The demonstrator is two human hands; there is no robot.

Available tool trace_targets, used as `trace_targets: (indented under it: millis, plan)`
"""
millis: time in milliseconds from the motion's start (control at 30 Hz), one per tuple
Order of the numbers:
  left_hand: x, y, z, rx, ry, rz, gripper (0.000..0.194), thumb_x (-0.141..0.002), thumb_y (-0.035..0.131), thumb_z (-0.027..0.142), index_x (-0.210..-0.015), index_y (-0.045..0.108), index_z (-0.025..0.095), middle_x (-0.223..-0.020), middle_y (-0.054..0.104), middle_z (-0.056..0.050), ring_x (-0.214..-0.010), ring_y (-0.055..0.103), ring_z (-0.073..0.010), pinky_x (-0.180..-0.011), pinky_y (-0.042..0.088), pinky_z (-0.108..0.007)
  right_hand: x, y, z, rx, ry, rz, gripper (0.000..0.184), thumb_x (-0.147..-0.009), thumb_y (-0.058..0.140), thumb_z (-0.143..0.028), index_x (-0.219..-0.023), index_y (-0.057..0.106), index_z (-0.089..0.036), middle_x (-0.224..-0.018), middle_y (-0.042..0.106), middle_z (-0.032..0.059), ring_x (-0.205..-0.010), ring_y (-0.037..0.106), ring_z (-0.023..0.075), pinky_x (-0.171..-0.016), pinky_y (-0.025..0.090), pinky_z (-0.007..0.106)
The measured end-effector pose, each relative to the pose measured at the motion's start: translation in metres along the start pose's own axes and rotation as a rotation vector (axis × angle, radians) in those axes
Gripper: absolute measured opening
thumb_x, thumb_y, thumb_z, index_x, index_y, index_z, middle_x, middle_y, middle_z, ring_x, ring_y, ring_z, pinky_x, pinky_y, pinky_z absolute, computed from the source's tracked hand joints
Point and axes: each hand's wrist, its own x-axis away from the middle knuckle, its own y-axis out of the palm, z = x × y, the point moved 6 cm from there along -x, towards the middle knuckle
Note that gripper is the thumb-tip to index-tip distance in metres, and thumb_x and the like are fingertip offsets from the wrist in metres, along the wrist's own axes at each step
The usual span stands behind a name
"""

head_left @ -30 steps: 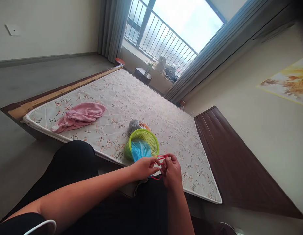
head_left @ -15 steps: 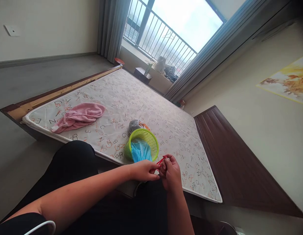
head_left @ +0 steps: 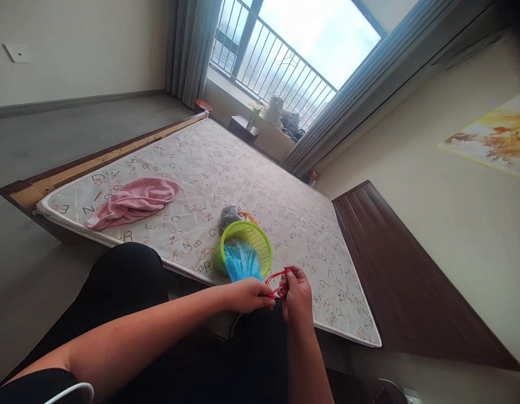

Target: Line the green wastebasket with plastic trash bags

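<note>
Above my knee, my left hand [head_left: 248,294] pinches a thin red string [head_left: 277,274]. My right hand [head_left: 297,296] has the other part of it between thumb and fingers, and a loop stretches between the two hands. Just behind my left hand a green mesh basket [head_left: 268,247] lies tipped on its side, mouth toward me. A crumpled blue plastic bag [head_left: 242,261] spills from that mouth, its near end hidden by my left hand. Whether the string is joined to the bag I cannot make out.
The basket rests near the edge of a letter-printed mattress [head_left: 302,224]. Behind it lies a clear bag with grey and orange contents [head_left: 231,216]. A pink towel [head_left: 137,202] is on the left. A dark headboard [head_left: 411,280] stands at the right.
My hands have drawn slightly apart, my right hand moving a little right. The red string, bunched between the fingers before, now shows as a wider loop. Basket and bag stay in place.
</note>
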Motion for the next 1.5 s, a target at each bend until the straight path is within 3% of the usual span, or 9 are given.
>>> trace_targets:
  millis: [133, 267, 367, 567, 767, 1000, 1200, 1333, 1500]
  plan:
    - [-0.005, -0.012, -0.011, 0.266, -0.013, 0.178, 0.04, -0.093, 0.061, 0.051, -0.086, 0.07, 0.013, -0.063, 0.054, 0.003, -0.06, 0.046, -0.0095, -0.059, 0.037, -0.022, -0.008, -0.02, 0.004, 0.05, -0.075, 0.092, 0.032, -0.073, 0.078, -0.042, -0.091, 0.061, -0.022, -0.076, 0.062, -0.0036, -0.062, 0.058, 0.0098, -0.054, 0.049, 0.02]
    - [-0.01, -0.027, -0.028, 0.481, -0.032, 0.428, 0.052, -0.092, 0.058, 0.062, -0.09, 0.07, 0.012, -0.063, 0.06, 0.001, -0.052, 0.04, -0.0076, -0.052, 0.031, -0.022, -0.006, -0.025, 0.017, -0.106, 0.003, 0.059, 0.035, -0.069, 0.083, -0.04, -0.092, 0.061, -0.023, -0.088, 0.067, -0.0013, -0.067, 0.062, 0.0114, -0.055, 0.049, 0.022]
    - [-0.012, -0.034, -0.041, 0.514, -0.119, 0.513, 0.057, -0.092, 0.054, 0.064, -0.097, 0.071, 0.01, -0.072, 0.069, -0.004, -0.046, 0.031, -0.0062, -0.048, 0.023, -0.023, 0.001, -0.021, 0.024, -0.191, 0.043, -0.035, 0.033, -0.07, 0.084, -0.037, -0.089, 0.063, -0.022, -0.1, 0.071, 0.0018, -0.071, 0.065, 0.0118, -0.057, 0.048, 0.022]
    - [-0.014, -0.033, -0.048, 0.463, -0.231, 0.456, 0.054, -0.091, 0.056, 0.061, -0.1, 0.073, 0.011, -0.082, 0.074, -0.006, -0.047, 0.031, -0.0063, -0.049, 0.024, -0.024, 0.016, -0.005, 0.031, -0.164, 0.033, -0.262, 0.017, -0.077, 0.077, -0.032, -0.08, 0.065, -0.021, -0.103, 0.071, 0.0046, -0.088, 0.068, 0.0176, -0.068, 0.05, 0.026]
    - [-0.014, -0.02, -0.038, 0.263, -0.095, 0.311, 0.05, -0.093, 0.054, 0.056, -0.063, 0.059, 0.016, -0.059, 0.057, 0.0, -0.061, 0.049, -0.0119, -0.06, 0.038, -0.025, 0.027, 0.017, 0.035, 0.132, -0.107, -0.473, 0.013, -0.087, 0.064, -0.033, -0.083, 0.066, -0.021, -0.087, 0.066, 0.0036, -0.085, 0.06, 0.0188, -0.076, 0.05, 0.03]
    - [-0.015, -0.024, -0.045, 0.421, -0.161, 0.361, 0.046, -0.084, 0.062, 0.06, -0.087, 0.072, 0.015, -0.082, 0.072, -0.005, -0.078, 0.063, -0.0178, -0.075, 0.049, -0.03, 0.042, 0.034, 0.038, 0.473, -0.218, -0.654, 0.009, -0.082, 0.053, -0.019, -0.084, 0.061, -0.022, -0.077, 0.059, 0.0003, -0.073, 0.053, 0.0168, -0.069, 0.043, 0.029]
    - [-0.015, -0.034, -0.044, 0.491, -0.192, 0.455, 0.042, -0.08, 0.065, 0.057, -0.08, 0.07, 0.015, -0.074, 0.067, -0.002, -0.071, 0.06, -0.0156, -0.071, 0.047, -0.028, 0.043, 0.037, 0.025, 0.456, -0.394, -0.553, 0.017, -0.087, 0.051, -0.024, -0.092, 0.067, -0.023, -0.101, 0.066, 0.0046, -0.097, 0.06, 0.021, -0.087, 0.047, 0.034]
    - [-0.015, -0.033, -0.043, 0.458, -0.179, 0.434, 0.042, -0.086, 0.06, 0.056, -0.077, 0.067, 0.016, -0.063, 0.06, 0.0, -0.058, 0.051, -0.012, -0.061, 0.042, -0.026, 0.036, 0.025, 0.029, 0.381, -0.255, -0.313, 0.024, -0.09, 0.051, -0.033, -0.105, 0.068, -0.023, -0.09, 0.066, 0.002, -0.067, 0.054, 0.0145, -0.065, 0.045, 0.028]
    - [-0.012, -0.037, -0.041, 0.399, -0.155, 0.494, 0.037, -0.088, 0.06, 0.053, -0.083, 0.067, 0.017, -0.079, 0.071, -0.004, -0.071, 0.061, -0.0162, -0.072, 0.049, -0.029, 0.022, 0.008, 0.04, 0.283, -0.081, -0.096, 0.042, -0.09, 0.058, -0.041, -0.127, 0.059, -0.023, -0.064, 0.054, -0.0061, -0.052, 0.045, 0.012, -0.054, 0.04, 0.025]
